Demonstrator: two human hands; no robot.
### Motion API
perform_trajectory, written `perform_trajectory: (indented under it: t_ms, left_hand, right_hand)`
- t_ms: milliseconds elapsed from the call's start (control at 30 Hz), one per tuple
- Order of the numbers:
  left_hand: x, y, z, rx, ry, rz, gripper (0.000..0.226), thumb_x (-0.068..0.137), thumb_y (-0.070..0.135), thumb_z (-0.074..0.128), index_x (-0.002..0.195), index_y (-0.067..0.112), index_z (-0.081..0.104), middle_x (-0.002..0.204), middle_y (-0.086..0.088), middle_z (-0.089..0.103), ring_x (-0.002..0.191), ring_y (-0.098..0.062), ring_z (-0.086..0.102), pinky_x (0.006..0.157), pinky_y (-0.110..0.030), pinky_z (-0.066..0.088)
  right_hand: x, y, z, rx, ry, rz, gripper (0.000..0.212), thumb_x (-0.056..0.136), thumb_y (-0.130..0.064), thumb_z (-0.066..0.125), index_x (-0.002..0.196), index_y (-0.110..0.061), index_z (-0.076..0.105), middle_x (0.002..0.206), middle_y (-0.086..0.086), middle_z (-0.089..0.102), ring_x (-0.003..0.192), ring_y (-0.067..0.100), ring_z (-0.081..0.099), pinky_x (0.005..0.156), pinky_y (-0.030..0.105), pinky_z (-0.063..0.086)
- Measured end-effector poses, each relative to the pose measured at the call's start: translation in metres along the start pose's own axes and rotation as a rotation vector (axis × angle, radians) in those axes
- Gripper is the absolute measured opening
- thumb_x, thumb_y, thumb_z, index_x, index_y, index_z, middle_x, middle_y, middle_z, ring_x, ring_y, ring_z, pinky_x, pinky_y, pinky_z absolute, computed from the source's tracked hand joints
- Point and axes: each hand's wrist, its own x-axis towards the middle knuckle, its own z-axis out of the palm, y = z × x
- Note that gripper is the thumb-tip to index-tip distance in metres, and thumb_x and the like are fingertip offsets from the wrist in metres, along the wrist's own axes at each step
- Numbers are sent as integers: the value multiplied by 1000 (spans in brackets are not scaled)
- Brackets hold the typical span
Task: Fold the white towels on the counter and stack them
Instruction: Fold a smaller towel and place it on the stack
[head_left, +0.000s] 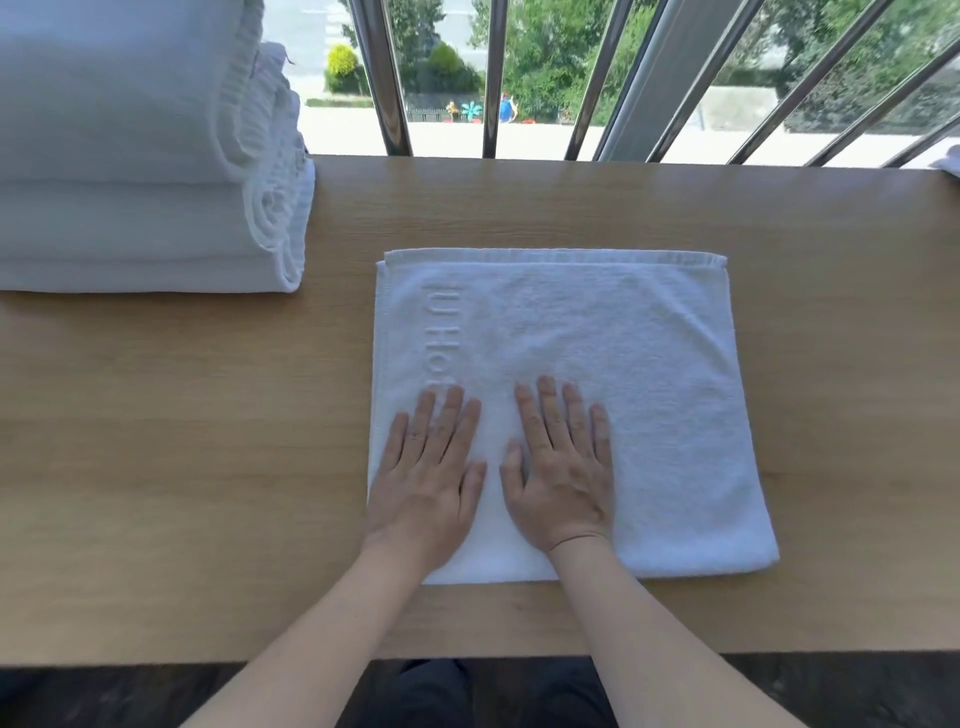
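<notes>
- The counter (182, 467) is wood and runs left to right in front of window bars (395, 78).
- The stack (130, 208) of folded white towels stands at the far left, well apart from our working towel. It is tall, with bulging rounded edges on its right side. We judge that a carelessly placed towel could slide off it or tip the upper layers.
- The towel (623, 364) lies flat near the middle of the counter, already doubled. Two hemmed edges sit together along its far side, so the fold is probably along the near side.
- It looks close to square, and its long axis seems to run left to right. The wide lens makes that uncertain.
- Our left hand (426, 483) and right hand (563, 483) rest side by side, fingers straight and spread. They press the near-left part of the towel and hold nothing.
- The right half is unheld. If we smooth hard from here, the top layer may creep and pull the far hems out of line, skewing the next fold.
- Raised lettering (439, 338) runs near to far just inside the left edge.
</notes>
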Motion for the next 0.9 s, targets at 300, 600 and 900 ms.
perform_trajectory:
  t_ms: [300, 600, 900]
  left_hand:
    - [-2, 0, -4, 30, -15, -40, 67, 103, 50, 14, 160, 19, 1, 168, 0, -7, 154, -19, -11, 124, -42, -4]
    - [-51, 6, -3, -38, 113, 355, 45, 103, 34, 45, 144, 16, 54, 155, -16, 40, 143, -41, 35, 116, -55, 29]
    - [-89, -41, -5, 64, -88, 547, 80, 93, 73, 42, 158, 30, 25, 167, -2, 14, 152, -40, 6, 122, -51, 10]
  right_hand:
    - [-16, 14, -12, 34, -96, 0, 71, 94, -51, 34, 158, -22, 22, 166, 4, 15, 154, 22, 10, 124, 48, 5]
    - [-85, 84, -39, 32, -177, 49, 63, 98, -62, 28, 156, -40, 20, 168, -3, 2, 154, 17, -9, 122, 47, -7]
    - [-122, 140, -58, 36, -231, 43, 68, 94, -74, 23, 156, -48, 10, 166, -15, -7, 153, 11, -10, 122, 47, -3]
